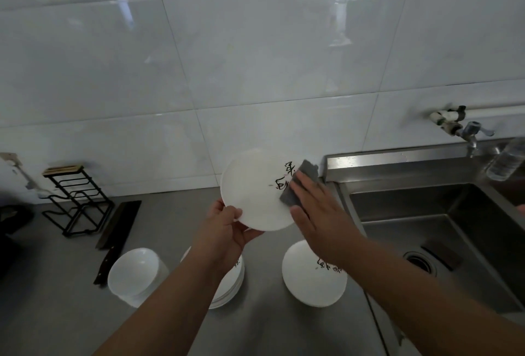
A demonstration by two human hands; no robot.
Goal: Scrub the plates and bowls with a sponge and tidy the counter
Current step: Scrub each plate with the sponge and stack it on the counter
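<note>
— Head view first: how much open room do the hands have, and where are the edges?

— The steel counter (270, 327) runs from the tiled wall (255, 57) toward the camera. On its right it meets the raised rim of the sink (426, 213), whose basin drops away just beside the right forearm. A tap (471, 134) juts from the wall over the far right of the basin, with a clear bottle (505, 162) near it. At far left stand a black wire rack (76, 202) and a dark knife (113, 245) lying flat. The bare stretch of counter lies behind the held plate, toward the wall.

— And the fingers?

— The left hand (227, 233) pinches the lower left rim of the white plate (252, 188), thumb on the face, fingers curled behind. The right hand (315, 213) lies nearly flat, fingers extended together, pressing a grey sponge (298, 185) against the plate's right side.

— How does the plate look, and where is it?

— It is raised above the counter, tilted with its face toward the camera, just left of the sink's corner. It is white with black brush-like markings partly covered by the sponge. Below it on the counter sit a stack of white bowls (136, 276), a stack of plates (230, 287) under the left wrist, and a marked bowl (312, 279) beside the sink's edge.
</note>
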